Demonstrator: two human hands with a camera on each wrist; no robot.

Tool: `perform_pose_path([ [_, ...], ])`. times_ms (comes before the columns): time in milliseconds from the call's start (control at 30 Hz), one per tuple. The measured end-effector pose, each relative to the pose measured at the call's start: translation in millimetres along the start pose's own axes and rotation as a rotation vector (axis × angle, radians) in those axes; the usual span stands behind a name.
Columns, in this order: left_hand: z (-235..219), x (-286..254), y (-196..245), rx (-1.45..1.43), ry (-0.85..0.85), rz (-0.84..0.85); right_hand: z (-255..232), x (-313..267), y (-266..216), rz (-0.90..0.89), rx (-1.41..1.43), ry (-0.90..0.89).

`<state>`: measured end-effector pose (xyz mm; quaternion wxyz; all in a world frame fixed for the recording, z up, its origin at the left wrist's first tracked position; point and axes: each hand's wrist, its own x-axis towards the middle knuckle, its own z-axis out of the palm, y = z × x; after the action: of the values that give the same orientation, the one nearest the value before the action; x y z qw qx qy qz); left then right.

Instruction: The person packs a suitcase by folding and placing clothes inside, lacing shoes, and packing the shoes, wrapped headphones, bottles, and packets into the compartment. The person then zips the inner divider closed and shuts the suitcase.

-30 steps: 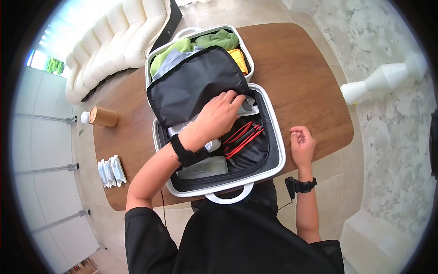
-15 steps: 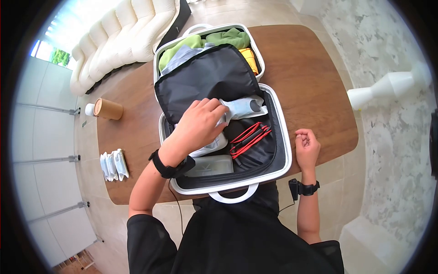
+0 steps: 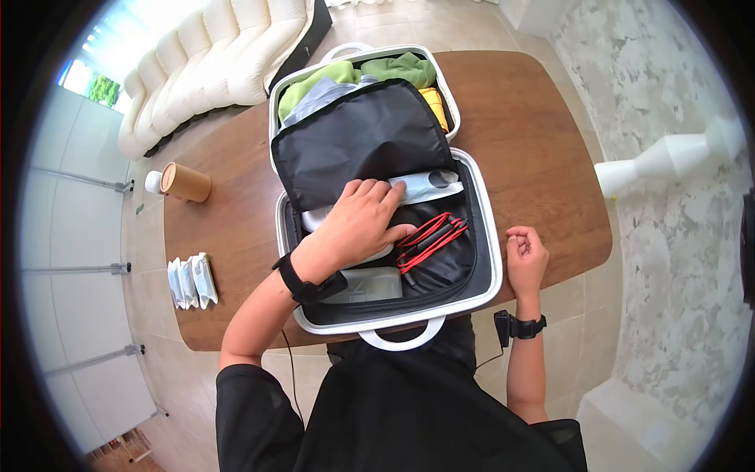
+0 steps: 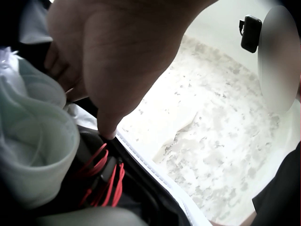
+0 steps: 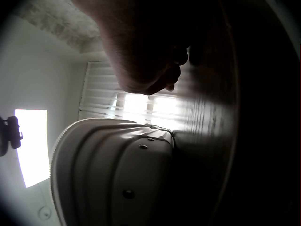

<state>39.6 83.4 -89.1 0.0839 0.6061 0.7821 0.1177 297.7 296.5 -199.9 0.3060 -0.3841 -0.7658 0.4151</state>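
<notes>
A white suitcase (image 3: 494, 236) lies unfolded on the table. Inside its near half, my left hand (image 3: 350, 224) reaches across with fingertips at the left end of a pale blue-and-white packet (image 3: 440, 187). The thumb spreads toward a bundled red-and-black cable (image 3: 432, 242), also seen in the left wrist view beneath the thumb (image 4: 107, 129). A translucent case (image 3: 370, 285) lies in the near left corner. My hand partly hides white items under it. A black fabric flap (image 3: 362, 134) is folded back toward the far half. My right hand (image 3: 527, 256), loosely curled, rests at the table edge beside the suitcase, holding nothing.
The suitcase's far half holds green clothes (image 3: 405, 71), a grey cloth (image 3: 318, 98) and a yellow item (image 3: 434, 106). On the wooden table (image 3: 535, 134), several similar packets (image 3: 191, 282) lie at left, beside a brown cylinder (image 3: 187, 182) with a white end. A cream sofa (image 3: 212, 71) stands behind.
The packet has come into view, lying along the far side of the near half. My left hand drew back from it, then moved slightly right with the thumb spread. The right hand stayed put.
</notes>
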Motion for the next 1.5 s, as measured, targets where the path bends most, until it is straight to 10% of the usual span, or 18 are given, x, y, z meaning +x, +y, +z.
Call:
perform_pose_path([
  [800, -26.3, -18.3, -5.8, -0.315, 0.053, 0.167, -2.7, -1.4, -6.2, -0.006, -0.077, -0.008],
  [1000, -50.2, -152.0, -48.4, -0.323, 0.778, -0.574, 1.8, 0.5, 12.2, 0.005, 0.003, -0.032],
  [1100, -32.0, -233.8, -98.3, -0.185, 0.733, -0.934, 1.7, 2.4, 11.5, -0.006, -0.055, -0.052],
  [1167, 1.3, -288.0, -132.4, 0.527, 0.499, -1.082, 1.8, 3.0, 10.8, -0.013, -0.068, -0.058],
  [1267, 30.4, -323.0, -151.7, 0.430, 0.303, -1.318, 2.3, 1.3, 4.5, -0.015, -0.083, -0.047],
  [1500, 30.0, -311.9, -151.0, 0.314, 0.434, -1.255, 1.1, 0.3, -2.4, -0.030, -0.109, 0.007],
])
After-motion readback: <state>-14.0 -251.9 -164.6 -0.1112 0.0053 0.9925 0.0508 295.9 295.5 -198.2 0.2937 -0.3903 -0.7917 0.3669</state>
